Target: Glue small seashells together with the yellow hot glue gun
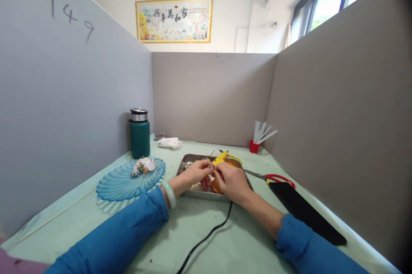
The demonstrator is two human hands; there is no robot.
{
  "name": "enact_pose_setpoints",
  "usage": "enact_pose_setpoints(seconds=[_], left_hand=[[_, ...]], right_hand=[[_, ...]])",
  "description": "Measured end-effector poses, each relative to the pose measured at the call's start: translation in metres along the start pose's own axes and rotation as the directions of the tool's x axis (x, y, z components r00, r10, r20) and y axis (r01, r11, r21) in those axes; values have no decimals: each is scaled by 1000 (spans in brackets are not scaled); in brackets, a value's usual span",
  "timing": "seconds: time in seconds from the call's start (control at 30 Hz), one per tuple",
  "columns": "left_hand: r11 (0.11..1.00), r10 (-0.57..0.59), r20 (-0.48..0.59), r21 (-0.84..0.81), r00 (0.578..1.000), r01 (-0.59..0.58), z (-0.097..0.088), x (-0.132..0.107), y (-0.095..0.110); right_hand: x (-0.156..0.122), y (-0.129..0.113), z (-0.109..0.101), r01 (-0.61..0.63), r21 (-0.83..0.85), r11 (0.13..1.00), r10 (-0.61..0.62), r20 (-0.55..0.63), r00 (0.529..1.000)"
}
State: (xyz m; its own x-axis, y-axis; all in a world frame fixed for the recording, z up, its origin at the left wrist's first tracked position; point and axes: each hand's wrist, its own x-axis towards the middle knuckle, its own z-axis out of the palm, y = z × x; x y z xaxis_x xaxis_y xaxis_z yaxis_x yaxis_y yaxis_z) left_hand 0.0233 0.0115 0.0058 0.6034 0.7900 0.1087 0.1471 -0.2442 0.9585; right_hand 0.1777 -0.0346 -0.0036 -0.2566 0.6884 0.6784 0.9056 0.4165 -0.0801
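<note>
Over the near half of a metal tray (202,195), my left hand (197,173) and my right hand (234,182) come together, fingertips pinched around something small. What they hold is mostly hidden by the fingers; a small pale bit shows between them. In the tray lie pale shell-like pieces (197,186) and an orange piece (216,186), partly covered by my hands. A yellow object (220,157) sits just behind my fingertips. To the left, a scalloped blue glass plate (112,186) carries a small cluster of shell-like pieces (143,166).
A green bottle (139,139) stands behind the plate. Red-handled scissors (278,178) and a black flat object (305,212) lie to the right. A red cup (254,146) holds white sticks. A black cord (209,236) runs toward me. Grey partitions (212,98) enclose the table.
</note>
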Motion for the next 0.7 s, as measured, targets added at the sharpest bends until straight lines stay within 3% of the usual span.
enact_pose_setpoints(seconds=[0.7], left_hand=[[1000,10,30,1,999,-10,-3,4,-9]], right_hand=[[1,-2,-4,-3,-4,1000,4,22,1000]])
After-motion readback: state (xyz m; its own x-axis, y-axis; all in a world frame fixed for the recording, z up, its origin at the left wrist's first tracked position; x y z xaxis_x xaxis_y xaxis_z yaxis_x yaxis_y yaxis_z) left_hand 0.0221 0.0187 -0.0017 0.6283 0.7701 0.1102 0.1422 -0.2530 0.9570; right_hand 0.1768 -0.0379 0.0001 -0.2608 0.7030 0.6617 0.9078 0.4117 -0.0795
